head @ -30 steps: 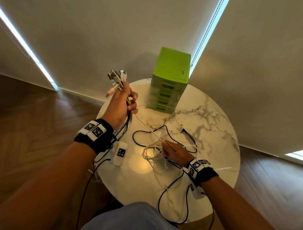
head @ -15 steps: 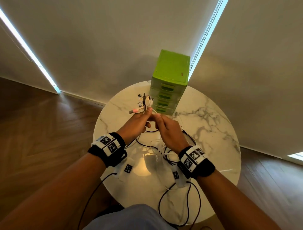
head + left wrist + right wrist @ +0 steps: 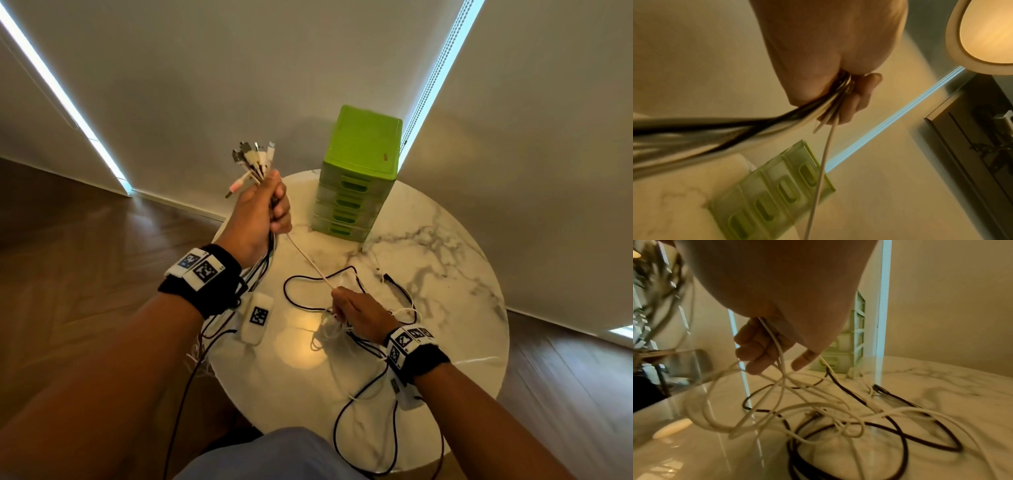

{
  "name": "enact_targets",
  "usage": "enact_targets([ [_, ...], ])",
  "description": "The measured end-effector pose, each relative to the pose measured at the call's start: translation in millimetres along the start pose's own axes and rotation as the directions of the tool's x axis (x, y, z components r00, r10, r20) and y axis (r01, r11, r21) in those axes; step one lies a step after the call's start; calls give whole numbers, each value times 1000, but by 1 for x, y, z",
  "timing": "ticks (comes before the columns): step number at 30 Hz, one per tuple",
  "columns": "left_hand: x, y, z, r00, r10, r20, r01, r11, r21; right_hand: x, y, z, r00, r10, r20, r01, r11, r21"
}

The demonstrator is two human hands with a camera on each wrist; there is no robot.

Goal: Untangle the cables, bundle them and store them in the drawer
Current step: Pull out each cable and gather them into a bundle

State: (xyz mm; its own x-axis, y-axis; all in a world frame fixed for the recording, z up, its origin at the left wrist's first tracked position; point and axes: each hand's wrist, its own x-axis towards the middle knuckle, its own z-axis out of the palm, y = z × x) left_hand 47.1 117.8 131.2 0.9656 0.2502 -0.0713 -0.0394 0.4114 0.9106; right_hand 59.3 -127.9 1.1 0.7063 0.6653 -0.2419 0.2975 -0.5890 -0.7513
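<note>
My left hand is raised above the table's left edge and grips a bundle of cable ends, their plugs fanning out above the fist; the left wrist view shows the same left hand clenched round black and white cables. One white cable runs taut from that fist down to my right hand, which holds it low over the table. In the right wrist view the fingers of my right hand curl round that white cable above a tangle of black and white cables. The green drawer unit stands behind, drawers closed.
The round marble table carries loose cable loops that trail over its near edge. A small white tagged block hangs below my left wrist. Wood floor surrounds the table, and pale walls with lit strips stand behind.
Half a second ago both hands met near the drawer unit. Now the left hand has lifted up and left with the bundle, and the right has drawn back down along the white cable.
</note>
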Motion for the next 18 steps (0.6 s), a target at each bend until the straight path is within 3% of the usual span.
enact_targets([
  [4, 3, 1, -8, 998, -30, 57, 25, 995, 97, 11, 18, -16, 989, 54, -134, -81, 975, -208],
  [6, -2, -6, -2, 996, -49, 75, 26, 959, 283, 23, 9, -25, 976, 102, -193, -154, 948, -278],
  [8, -8, -18, -1, 995, -67, 76, 22, 874, 486, 33, -5, -33, 941, 123, -315, -190, 963, -191],
  [10, -12, -31, -1, 993, -95, 66, 40, 819, 572, 39, -23, -40, 899, 108, -425, -144, 988, -55],
  [12, -16, -42, 1, 990, -128, 58, 68, 798, 599, 42, -44, -43, 880, 32, -474, -54, 998, -33],
  [15, -22, -52, 12, 989, -145, 43, 82, 754, 651, 39, -74, -38, 863, -135, -487, 78, 988, -137],
  [18, -23, -59, 15, 987, -158, -30, 144, 784, 604, 37, -88, -29, 879, -180, -443, 58, 960, -274],
])
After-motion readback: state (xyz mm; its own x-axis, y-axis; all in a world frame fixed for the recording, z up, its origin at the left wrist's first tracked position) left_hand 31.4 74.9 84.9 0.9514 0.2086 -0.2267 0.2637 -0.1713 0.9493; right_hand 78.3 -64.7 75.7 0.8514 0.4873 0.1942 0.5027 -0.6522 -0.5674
